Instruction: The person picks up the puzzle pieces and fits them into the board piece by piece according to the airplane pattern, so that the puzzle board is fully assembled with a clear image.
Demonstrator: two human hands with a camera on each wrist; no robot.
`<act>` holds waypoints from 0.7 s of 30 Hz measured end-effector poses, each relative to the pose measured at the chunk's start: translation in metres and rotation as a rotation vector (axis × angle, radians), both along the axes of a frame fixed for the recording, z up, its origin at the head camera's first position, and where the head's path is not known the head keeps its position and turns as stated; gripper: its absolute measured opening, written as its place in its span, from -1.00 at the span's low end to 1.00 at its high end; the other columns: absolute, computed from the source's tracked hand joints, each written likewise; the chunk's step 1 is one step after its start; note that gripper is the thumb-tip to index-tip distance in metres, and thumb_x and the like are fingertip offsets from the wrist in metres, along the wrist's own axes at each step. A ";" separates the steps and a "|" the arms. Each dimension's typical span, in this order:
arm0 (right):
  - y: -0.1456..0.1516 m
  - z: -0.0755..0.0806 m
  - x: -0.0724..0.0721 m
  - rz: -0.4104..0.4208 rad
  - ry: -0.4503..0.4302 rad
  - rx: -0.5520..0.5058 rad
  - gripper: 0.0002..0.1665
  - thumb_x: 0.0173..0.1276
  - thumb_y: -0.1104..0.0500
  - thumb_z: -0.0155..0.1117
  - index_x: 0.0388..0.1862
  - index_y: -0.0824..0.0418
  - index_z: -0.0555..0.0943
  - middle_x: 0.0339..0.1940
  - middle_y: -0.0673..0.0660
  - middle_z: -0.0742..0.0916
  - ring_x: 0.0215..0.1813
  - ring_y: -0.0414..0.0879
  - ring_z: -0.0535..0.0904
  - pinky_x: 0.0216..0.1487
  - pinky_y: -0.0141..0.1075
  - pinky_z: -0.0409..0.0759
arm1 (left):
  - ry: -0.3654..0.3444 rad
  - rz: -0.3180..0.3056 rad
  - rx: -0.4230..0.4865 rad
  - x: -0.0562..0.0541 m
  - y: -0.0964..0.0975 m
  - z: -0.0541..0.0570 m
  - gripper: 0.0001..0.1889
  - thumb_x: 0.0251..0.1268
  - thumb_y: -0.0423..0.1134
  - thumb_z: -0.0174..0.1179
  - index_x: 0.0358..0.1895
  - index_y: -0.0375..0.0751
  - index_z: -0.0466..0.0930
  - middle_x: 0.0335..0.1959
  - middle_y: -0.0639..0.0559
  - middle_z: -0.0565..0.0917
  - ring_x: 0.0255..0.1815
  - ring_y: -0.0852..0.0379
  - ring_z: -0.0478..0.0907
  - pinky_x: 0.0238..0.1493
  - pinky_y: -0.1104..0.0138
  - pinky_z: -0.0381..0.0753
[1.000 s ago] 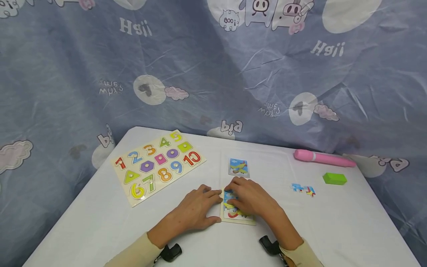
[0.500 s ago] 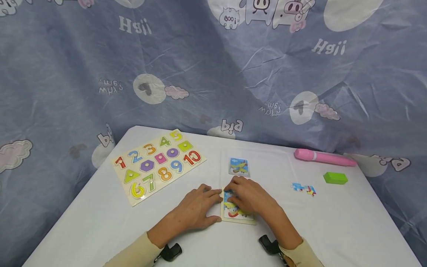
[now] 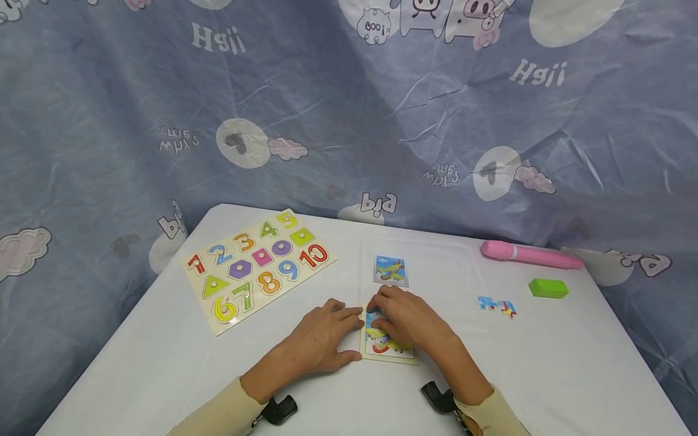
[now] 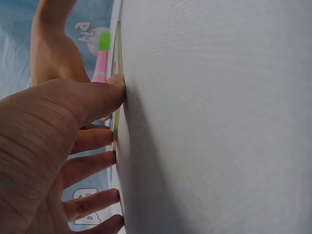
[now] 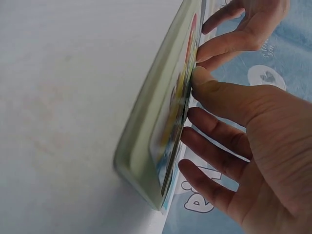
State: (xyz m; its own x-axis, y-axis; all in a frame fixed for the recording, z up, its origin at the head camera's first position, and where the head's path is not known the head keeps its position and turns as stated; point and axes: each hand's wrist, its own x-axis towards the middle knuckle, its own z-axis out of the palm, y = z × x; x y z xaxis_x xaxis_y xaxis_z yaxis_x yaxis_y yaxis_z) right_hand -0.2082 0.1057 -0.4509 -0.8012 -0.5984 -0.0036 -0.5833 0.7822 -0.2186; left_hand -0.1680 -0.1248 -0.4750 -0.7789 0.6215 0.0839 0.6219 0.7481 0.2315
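Observation:
A small jigsaw board (image 3: 388, 357) with a pale frame and a yellow, blue and red picture lies flat at the front middle of the table. My left hand (image 3: 322, 342) braces the board's left edge, its fingers extended and its thumb (image 4: 109, 92) near the front corner. Over the right part of the board is my right hand (image 3: 406, 318), which covers some of the picture. In the right wrist view its thumb (image 5: 207, 87) and fingertips press on the picture's surface. Just behind the board lies a small picture card (image 3: 390, 270) showing a yellow aeroplane.
Two loose jigsaw pieces (image 3: 495, 305) lie to the right. Beyond them are a green block (image 3: 548, 288) and a pink stick-shaped thing (image 3: 531, 254). A number and shape puzzle board (image 3: 286, 287) fills the back left. A printed curtain (image 3: 338, 109) hangs behind the table.
Both hands and the board keep their places. The head view has tilted very slightly, so everything sits a little higher in it.

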 end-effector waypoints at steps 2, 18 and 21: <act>0.000 0.000 0.000 -0.002 0.001 0.000 -0.67 0.41 0.10 0.58 0.11 0.07 0.77 -0.01 0.00 0.71 0.05 -0.07 0.65 0.18 -0.06 0.69 | -0.001 -0.001 -0.001 0.000 0.000 0.000 -0.42 0.38 0.23 0.42 0.36 0.07 0.67 0.54 0.11 0.55 0.47 -0.06 0.48 0.29 -0.04 0.64; 0.001 0.003 0.001 -0.001 -0.002 -0.011 -0.68 0.43 0.09 0.56 0.12 0.07 0.78 -0.02 -0.03 0.71 0.02 -0.11 0.65 0.18 -0.08 0.69 | 0.006 -0.002 -0.010 0.000 0.000 0.000 -0.41 0.38 0.24 0.41 0.36 0.07 0.67 0.53 0.11 0.56 0.47 -0.06 0.48 0.28 -0.02 0.64; 0.006 0.005 -0.001 -0.013 -0.002 -0.025 -0.68 0.42 0.08 0.57 0.11 0.06 0.79 -0.02 -0.06 0.71 0.03 -0.12 0.66 0.18 -0.09 0.69 | 0.000 0.002 -0.011 0.000 0.000 0.000 -0.41 0.38 0.24 0.41 0.36 0.08 0.67 0.54 0.12 0.55 0.47 -0.05 0.48 0.29 -0.02 0.63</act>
State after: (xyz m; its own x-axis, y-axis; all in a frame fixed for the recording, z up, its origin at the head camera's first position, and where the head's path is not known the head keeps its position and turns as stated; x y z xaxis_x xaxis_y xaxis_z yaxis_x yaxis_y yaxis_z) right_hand -0.2088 0.1122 -0.4455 -0.8087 -0.5881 0.0102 -0.5730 0.7838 -0.2395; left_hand -0.1682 -0.1251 -0.4753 -0.7802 0.6208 0.0768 0.6203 0.7518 0.2235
